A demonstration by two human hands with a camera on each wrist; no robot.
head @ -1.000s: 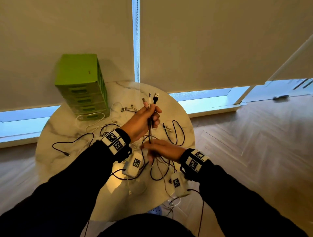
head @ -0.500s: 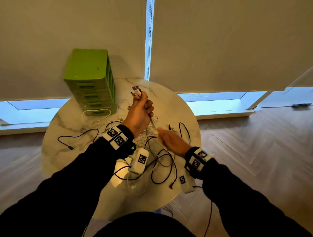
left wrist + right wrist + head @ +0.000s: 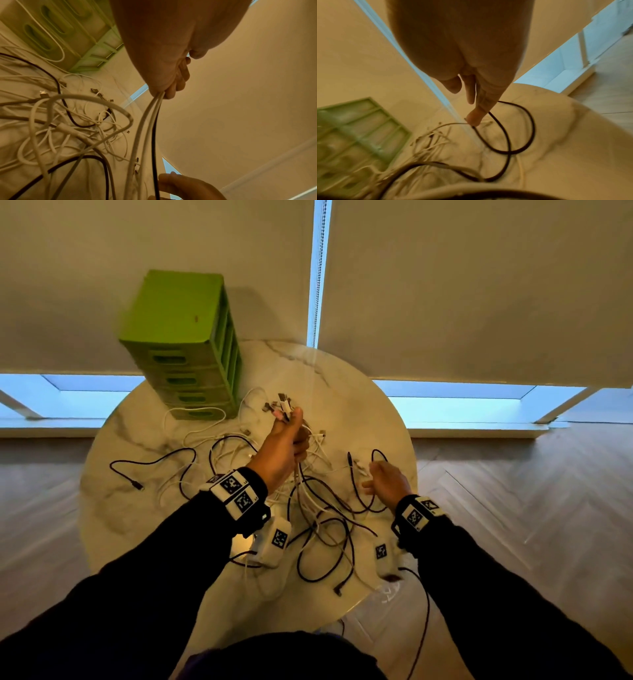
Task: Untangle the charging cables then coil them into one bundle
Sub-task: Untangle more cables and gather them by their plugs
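From the head view, the left hand (image 3: pixel 286 446) is holding a bunch of charging cables (image 3: pixel 308 494) up over the middle of the round marble desk (image 3: pixel 113 501), fingers wrapped tight, plugs (image 3: pixel 281 404) sticking out on top. The right hand (image 3: pixel 387 482) is reaching near the right edge. A green drawer box (image 3: pixel 185 344) is standing at the far left edge, with blinds behind and wood floor around.

The left wrist view is showing three cables (image 3: pixel 149 128) hanging from the fist.

The right wrist view is showing the right fingers (image 3: pixel 475 116) spread, one tip touching a black cable (image 3: pixel 513 135).
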